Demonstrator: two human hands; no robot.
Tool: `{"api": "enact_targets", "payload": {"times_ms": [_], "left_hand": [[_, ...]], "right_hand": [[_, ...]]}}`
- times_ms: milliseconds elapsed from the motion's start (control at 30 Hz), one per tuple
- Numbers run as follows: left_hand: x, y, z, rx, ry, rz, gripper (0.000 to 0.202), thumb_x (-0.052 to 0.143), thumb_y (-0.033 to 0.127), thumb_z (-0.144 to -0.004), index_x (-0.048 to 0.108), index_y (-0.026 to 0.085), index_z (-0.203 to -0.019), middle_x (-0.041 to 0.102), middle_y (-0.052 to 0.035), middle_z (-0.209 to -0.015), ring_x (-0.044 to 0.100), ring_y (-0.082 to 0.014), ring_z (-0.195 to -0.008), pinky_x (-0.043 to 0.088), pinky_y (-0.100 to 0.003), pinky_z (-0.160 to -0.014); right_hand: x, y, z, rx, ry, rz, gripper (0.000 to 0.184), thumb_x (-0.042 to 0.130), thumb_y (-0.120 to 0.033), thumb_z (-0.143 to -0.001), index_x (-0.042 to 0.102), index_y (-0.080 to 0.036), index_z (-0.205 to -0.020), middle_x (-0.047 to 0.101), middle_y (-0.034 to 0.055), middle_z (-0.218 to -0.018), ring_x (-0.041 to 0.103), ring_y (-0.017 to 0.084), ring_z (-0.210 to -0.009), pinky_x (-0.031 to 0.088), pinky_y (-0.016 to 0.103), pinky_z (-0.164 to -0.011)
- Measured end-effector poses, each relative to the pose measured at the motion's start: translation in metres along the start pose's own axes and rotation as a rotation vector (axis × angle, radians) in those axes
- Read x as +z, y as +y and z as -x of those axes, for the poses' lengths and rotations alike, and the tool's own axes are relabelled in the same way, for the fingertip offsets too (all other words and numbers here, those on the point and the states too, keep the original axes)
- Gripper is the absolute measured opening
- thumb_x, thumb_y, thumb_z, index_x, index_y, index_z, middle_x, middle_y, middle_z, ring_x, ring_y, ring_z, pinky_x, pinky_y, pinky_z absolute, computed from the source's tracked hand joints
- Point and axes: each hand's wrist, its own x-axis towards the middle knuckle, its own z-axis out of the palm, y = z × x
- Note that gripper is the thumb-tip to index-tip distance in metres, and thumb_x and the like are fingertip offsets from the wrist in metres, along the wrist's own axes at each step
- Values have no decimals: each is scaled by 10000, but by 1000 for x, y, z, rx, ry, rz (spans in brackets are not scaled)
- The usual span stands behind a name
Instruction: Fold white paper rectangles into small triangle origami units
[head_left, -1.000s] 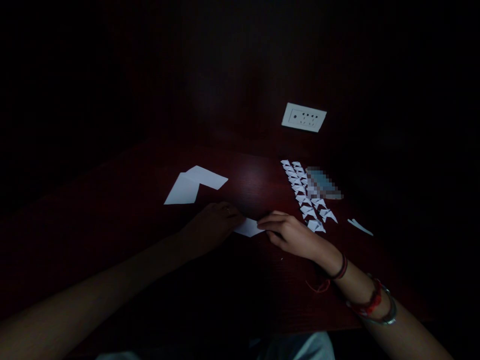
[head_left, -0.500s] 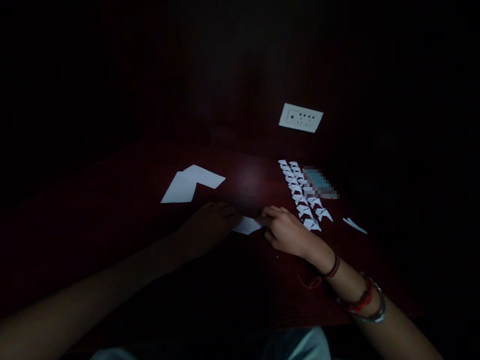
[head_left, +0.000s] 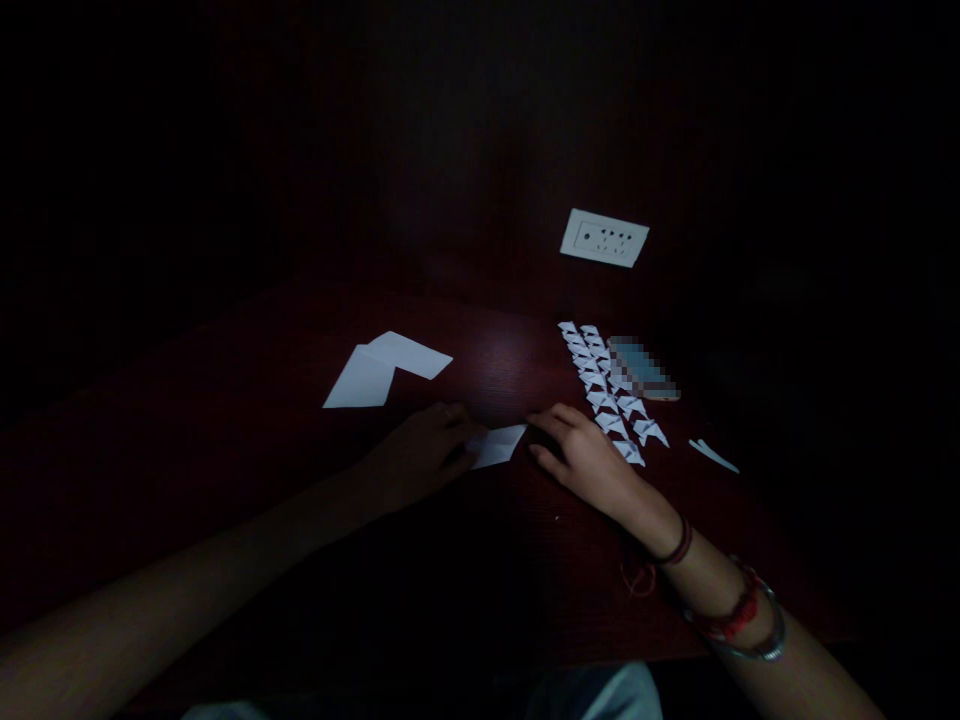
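Observation:
A small piece of folded white paper (head_left: 496, 446) lies on the dark red table between my hands. My left hand (head_left: 424, 450), in shadow, has its fingers closed on the paper's left end. Just off the right edge is my right hand (head_left: 577, 450), its thumb and fingers apart with nothing between them. Beyond that hand, several small folded white paper figures (head_left: 601, 400) stand in two rows. Two larger white paper sheets (head_left: 358, 378) overlap on the table beyond my left hand.
A phone-like object (head_left: 645, 368), blurred out, lies beside the paper figures. Thin pale strips (head_left: 714, 456) rest farther right. A white wall socket (head_left: 604, 238) is set behind the table (head_left: 480, 560). Deep shadow hides the surroundings.
My right hand has let go of the paper's right end and moved slightly right, its fingers opening. The paper's outline has changed to a slanted four-sided shape. My left hand stays on it.

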Motion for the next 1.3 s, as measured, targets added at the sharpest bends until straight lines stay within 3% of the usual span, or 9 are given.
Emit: {"api": "enact_targets", "payload": {"times_ms": [167,333,567,667,733,833,1100,1300], "left_hand": [[3,2,-3,-65,-4,87,334,481,326,-805,481,216,-1120,523,-33,-965,481,-181,-877,374,-313,-774],[7,5,-4,-75,19,124,371,515,322,-780,462,209,-1130,516,-39,-979,483,-183,-882,376,-309,-763],[7,10,-7,-93,53,265,396,592,284,-714,431,179,-1060,510,-43,-1026,475,-187,-928,381,-324,-783],[7,12,-7,-23,41,288,232,564,250,-740,475,174,-941,520,-38,-990,476,-178,-926,382,-316,-785],[9,12,-6,25,21,280,162,537,251,-768,499,183,-910,532,-27,-959,482,-169,-914,375,-316,-797],[12,8,-5,7,27,261,215,530,274,-781,500,202,-981,531,-20,-970,490,-158,-900,375,-311,-803],[12,11,-6,-69,99,221,222,555,265,-754,498,199,-958,523,-25,-974,495,-176,-906,394,-317,-788],[9,15,-6,-155,88,291,498,603,249,-721,368,237,-1161,533,-26,-977,530,-180,-850,422,-318,-731]], "right_hand": [[9,4,-7,-107,-8,-51,270,501,-237,-792,558,-209,-1054,511,73,-992,453,189,-935,395,348,-791],[11,6,-15,-127,52,-172,169,488,-232,-806,605,-175,-914,554,56,-923,478,155,-889,380,296,-786],[13,1,-21,102,156,-445,155,456,-242,-804,564,-150,-741,537,-14,-647,478,83,-580,357,197,-547],[17,1,-22,255,163,-618,118,512,-266,-753,556,-161,-782,511,-37,-594,467,72,-525,356,188,-507],[21,3,-23,350,162,-768,194,554,-280,-707,535,-169,-866,519,-41,-610,479,72,-503,378,192,-496],[25,5,-22,438,169,-946,334,591,-284,-658,490,-181,-960,527,-37,-676,494,67,-487,408,201,-485],[26,-2,-16,445,171,-982,450,607,-242,-633,431,-194,-1044,512,-33,-723,543,83,-530,457,231,-535],[25,-7,-15,427,123,-1021,482,551,-202,-676,367,-197,-1122,535,-18,-764,579,101,-579,484,247,-561]]}}
